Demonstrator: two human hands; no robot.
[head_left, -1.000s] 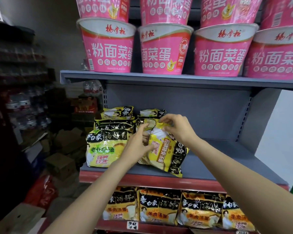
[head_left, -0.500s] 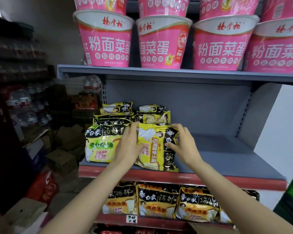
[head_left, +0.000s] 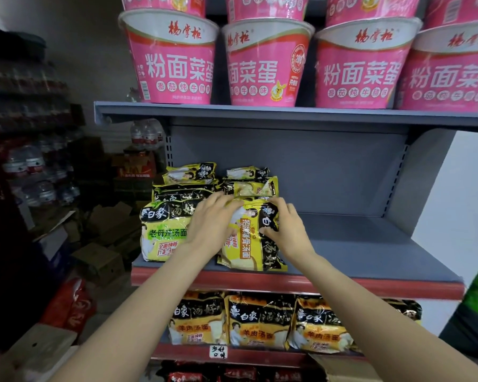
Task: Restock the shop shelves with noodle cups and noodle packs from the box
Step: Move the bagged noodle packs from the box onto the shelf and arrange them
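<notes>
A yellow and black noodle pack [head_left: 250, 248] stands upright at the front of the grey middle shelf [head_left: 370, 249], right of a green-labelled noodle pack [head_left: 163, 235]. My left hand [head_left: 213, 223] lies on the yellow pack's upper left with its fingers stretched over the top edge. My right hand [head_left: 286, 230] grips the pack's upper right side, thumb on the front and fingers curled over the edge. More noodle packs [head_left: 249, 188] are stacked behind. Pink noodle cups [head_left: 174, 62] line the top shelf. The box is not in view.
The right half of the middle shelf is bare grey metal. Orange-labelled noodle packs [head_left: 260, 323] fill the shelf below. Cardboard boxes [head_left: 102, 257] and water bottles [head_left: 33, 172] crowd the floor and racks on the left. A white wall [head_left: 458, 194] stands on the right.
The tilted yellow pack has been stood upright against the stack. Both hands have slid up to its top edge, and the view has moved closer to the shelf.
</notes>
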